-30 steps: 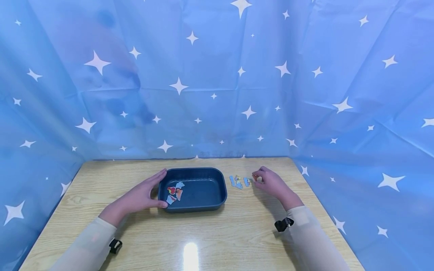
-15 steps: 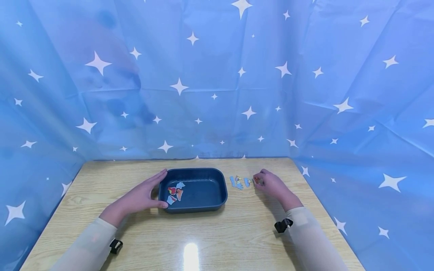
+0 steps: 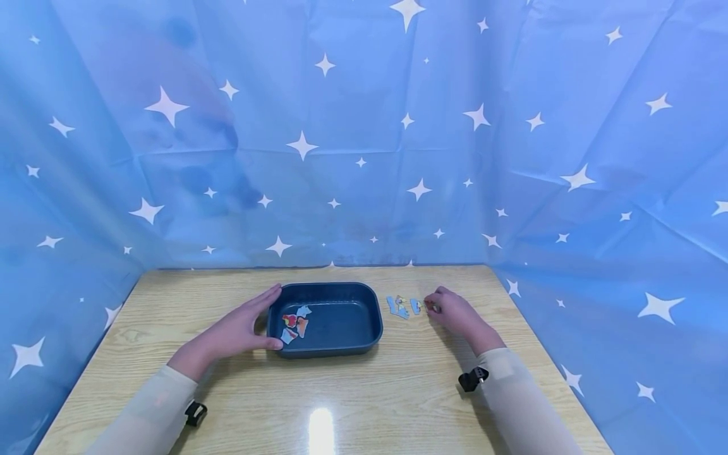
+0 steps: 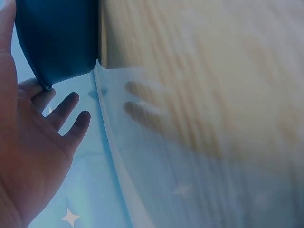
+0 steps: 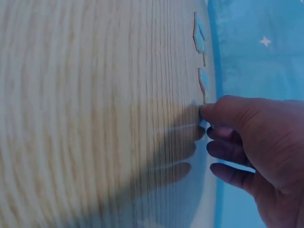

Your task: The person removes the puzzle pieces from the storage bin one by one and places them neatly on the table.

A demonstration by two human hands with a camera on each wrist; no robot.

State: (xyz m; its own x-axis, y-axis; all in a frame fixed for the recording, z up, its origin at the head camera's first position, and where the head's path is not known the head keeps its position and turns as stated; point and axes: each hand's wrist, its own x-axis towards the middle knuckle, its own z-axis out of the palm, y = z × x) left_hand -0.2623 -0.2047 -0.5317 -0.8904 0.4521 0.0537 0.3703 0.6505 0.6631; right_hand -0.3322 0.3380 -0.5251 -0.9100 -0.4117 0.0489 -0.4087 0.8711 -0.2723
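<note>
A dark blue rectangular tray sits on the wooden table, with several colourful puzzle pieces in its left end. My left hand spans that end and holds it, thumb at the near corner and fingers at the far one. In the left wrist view, the fingertips of the left hand touch the tray rim. To the right of the tray, my right hand pinches a reddish puzzle piece at the tabletop, mostly hidden by the fingers. More light-blue pieces lie just left of it.
The pale wooden table ends at a blue star-patterned curtain at the back and sides. Each wrist carries a black strap device, one near the left sleeve. A bright light reflection lies on the table near the front.
My right fingers have drawn in around the reddish piece, which showed more openly half a second ago. The left hand and the tray have stayed in place.
</note>
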